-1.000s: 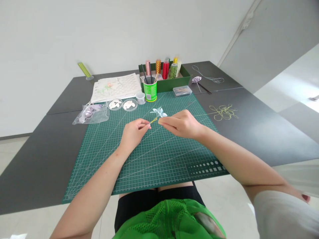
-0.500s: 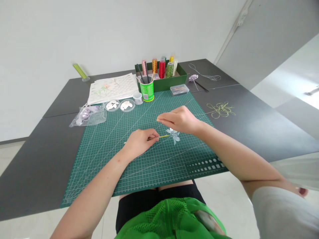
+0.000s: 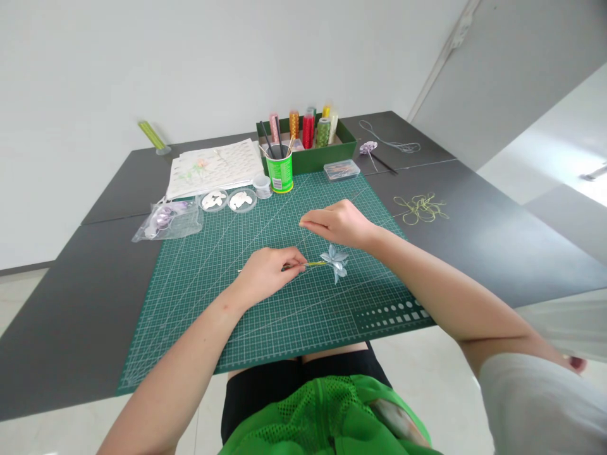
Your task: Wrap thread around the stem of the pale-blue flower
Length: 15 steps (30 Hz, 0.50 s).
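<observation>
The blue flower (image 3: 334, 257) sits over the mat (image 3: 284, 322), just beside the right hand (image 3: 339, 224); whether its petals touch the mat is unclear. Its green stem (image 3: 317, 263) is pinched in the left hand's (image 3: 270, 272) grip. If that pinch slackens, the stem could roll and the flower twist — and a brush from the right hand could crease a petal. The right hand hangs above, knuckles up, its grip narrow, fingertips together; whether thread runs between them cannot be told. Both forearms reach inward. Farther right, loose green thread (image 3: 422, 208) loops on the surface (image 3: 455, 265) — it could snag if pulled.
</observation>
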Available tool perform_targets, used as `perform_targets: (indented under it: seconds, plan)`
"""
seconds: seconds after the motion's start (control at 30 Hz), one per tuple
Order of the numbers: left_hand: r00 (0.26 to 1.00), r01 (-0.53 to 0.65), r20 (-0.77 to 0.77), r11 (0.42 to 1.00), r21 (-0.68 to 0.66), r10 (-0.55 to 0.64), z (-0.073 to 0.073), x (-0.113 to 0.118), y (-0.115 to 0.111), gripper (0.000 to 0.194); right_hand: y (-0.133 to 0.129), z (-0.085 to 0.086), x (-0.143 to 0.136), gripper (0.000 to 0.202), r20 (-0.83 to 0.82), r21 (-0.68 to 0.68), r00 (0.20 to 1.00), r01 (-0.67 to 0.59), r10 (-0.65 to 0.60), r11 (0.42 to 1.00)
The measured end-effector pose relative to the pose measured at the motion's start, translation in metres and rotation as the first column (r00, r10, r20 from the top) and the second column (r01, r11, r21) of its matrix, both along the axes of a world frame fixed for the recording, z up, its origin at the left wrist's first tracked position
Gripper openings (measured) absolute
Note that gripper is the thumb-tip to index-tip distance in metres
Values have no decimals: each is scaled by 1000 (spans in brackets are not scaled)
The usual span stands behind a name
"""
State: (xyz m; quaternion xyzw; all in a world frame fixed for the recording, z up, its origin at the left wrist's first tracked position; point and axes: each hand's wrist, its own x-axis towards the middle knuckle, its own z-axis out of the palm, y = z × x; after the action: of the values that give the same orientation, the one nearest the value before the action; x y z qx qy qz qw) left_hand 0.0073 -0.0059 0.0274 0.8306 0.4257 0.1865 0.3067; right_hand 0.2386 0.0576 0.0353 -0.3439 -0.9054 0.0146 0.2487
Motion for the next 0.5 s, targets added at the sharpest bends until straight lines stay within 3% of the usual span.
perform_targets:
  seconds: [0.5]
  plan:
    - [998, -56, 28, 995, 80, 54, 3, -2, -1, 5, 15, -25, -4, 36, 176, -148, 984, 69, -43, 987]
